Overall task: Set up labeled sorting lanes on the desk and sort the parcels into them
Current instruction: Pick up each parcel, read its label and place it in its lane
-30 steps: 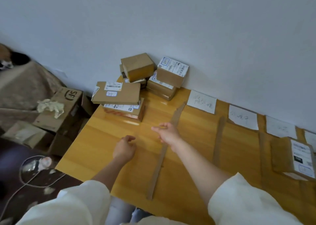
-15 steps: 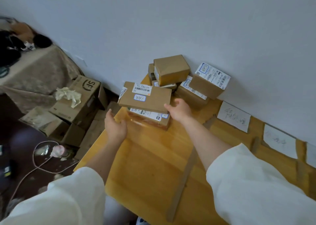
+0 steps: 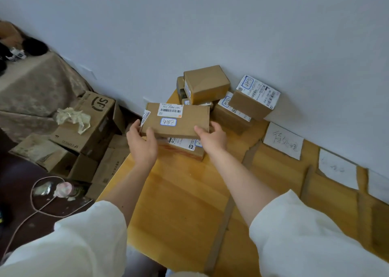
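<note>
while both hands clasp it, left hand (image 3: pixel 142 145) and right hand (image 3: pixel 212 134) at either end, flat parcel (image 3: pixel 175 120) sits atop the pile at the desk (image 3: pixel 179 203) corner. step: pick-up. next, i judge: read its label, match a lane.

My bench (image 3: pixel 179 203) is bare yellow wood, pushed against the wall. At its far left corner parcels sit in a pile: a red-taped flat parcel (image 3: pixel 185 150) lies directly on the wood, with a labelled box (image 3: pixel 229 116) just beside it near the wall. Cardboard strips (image 3: pixel 219 234) run across the top as dividers, and handwritten paper labels (image 3: pixel 283 140) lie along the wall edge between them, one further right (image 3: pixel 336 169).
</note>
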